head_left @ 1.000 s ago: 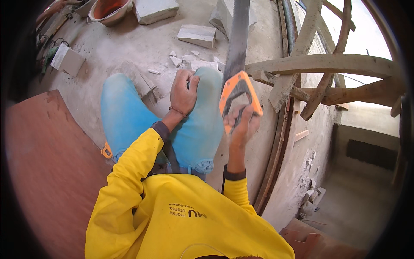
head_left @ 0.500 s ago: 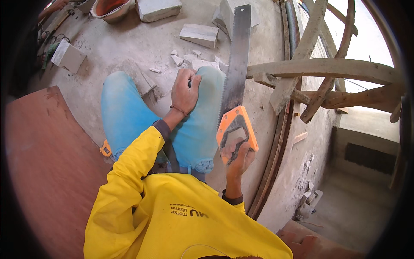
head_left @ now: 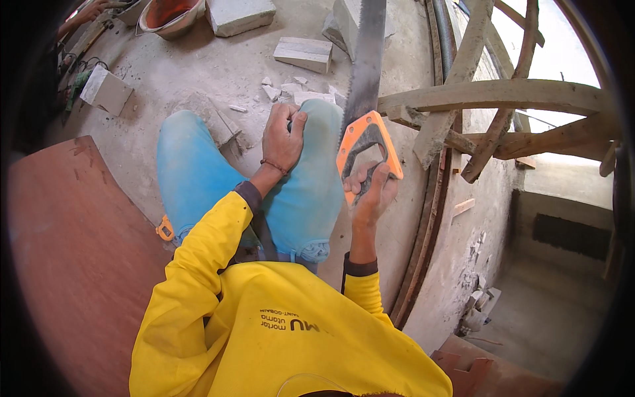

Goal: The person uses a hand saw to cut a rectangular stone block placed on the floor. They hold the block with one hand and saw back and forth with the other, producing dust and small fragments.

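At the floor's (head_left: 165, 73) left edge lies a reddish board (head_left: 73, 225). The left hand (head_left: 283, 139) rests curled on the right knee (head_left: 316, 129); whether it holds something, I cannot tell. Near the floor's right edge, the right hand (head_left: 375, 192) is wrapped round a saw's (head_left: 366, 76) orange handle (head_left: 390, 149).

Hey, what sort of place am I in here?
Probably a building site: pale blocks lie on a dusty floor, rough timbers cross at the right, and your right hand grips a handsaw.
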{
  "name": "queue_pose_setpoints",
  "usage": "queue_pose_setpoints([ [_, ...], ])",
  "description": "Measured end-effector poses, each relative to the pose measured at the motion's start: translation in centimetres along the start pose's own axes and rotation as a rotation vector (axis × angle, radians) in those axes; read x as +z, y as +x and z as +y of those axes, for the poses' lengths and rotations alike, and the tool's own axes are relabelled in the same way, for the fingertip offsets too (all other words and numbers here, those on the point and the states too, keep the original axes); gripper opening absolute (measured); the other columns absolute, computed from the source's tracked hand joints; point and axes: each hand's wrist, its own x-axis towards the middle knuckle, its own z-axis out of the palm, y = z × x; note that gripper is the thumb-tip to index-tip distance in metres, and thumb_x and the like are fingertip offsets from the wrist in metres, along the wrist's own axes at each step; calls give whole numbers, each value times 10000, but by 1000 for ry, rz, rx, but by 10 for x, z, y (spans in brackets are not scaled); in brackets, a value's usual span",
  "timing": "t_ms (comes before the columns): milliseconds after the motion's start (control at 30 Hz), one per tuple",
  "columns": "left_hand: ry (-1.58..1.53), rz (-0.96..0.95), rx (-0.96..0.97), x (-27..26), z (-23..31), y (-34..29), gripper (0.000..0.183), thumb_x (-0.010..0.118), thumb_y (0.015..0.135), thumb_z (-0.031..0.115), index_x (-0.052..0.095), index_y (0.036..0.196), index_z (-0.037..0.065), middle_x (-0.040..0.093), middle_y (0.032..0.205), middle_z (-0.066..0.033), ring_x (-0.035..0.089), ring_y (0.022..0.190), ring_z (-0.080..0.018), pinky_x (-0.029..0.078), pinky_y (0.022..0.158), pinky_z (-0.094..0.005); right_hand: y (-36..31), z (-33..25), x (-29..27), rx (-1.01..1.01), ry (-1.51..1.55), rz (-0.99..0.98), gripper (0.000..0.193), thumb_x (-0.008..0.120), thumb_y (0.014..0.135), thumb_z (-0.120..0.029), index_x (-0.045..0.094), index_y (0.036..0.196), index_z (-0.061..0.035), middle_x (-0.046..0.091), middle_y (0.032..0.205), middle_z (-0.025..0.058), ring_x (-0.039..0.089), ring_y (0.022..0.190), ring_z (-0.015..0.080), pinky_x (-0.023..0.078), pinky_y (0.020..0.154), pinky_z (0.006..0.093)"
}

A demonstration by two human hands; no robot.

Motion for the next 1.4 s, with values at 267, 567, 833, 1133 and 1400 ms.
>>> queue_pose_setpoints([
  [267,-1,31,33,3,-8,-2,209,598,1003,210,552,946,13,606,1010,-140,604,948,-306,474,865,-378,-83,-7,-34,84,-54,51,437,531,1061,-448,509,1005,-15,487,717,35,472,546,125,442,530,335],
  [567,-22,37,37,2,-3,-3,227,609,996,245,578,960,23,588,954,-126,602,890,-323,480,817,-400,-40,-5,-10,27,-40,11,438,513,1071,-437,519,960,-13,502,732,39,479,547,125,456,531,326],
  [833,-3,10,11,0,-1,1,211,584,1017,203,570,970,-2,616,1046,-139,605,987,-280,468,903,-357,-12,-1,-1,3,6,8,482,521,1058,-475,514,896,-21,479,704,29,451,535,124,443,528,323],
  [1133,-10,20,29,2,-7,-1,219,591,1009,216,555,947,9,612,1026,-144,602,960,-302,470,880,-379,-104,-5,-37,77,-98,69,484,544,1045,-484,520,926,-16,484,705,32,479,552,122,444,530,317],
  [1400,18,66,58,0,-16,3,221,615,993,229,555,921,29,589,956,-130,587,881,-321,474,815,-393,-69,-6,-19,68,4,42,427,552,1049,-449,510,1128,-32,516,752,39,472,553,118,451,534,312],
])
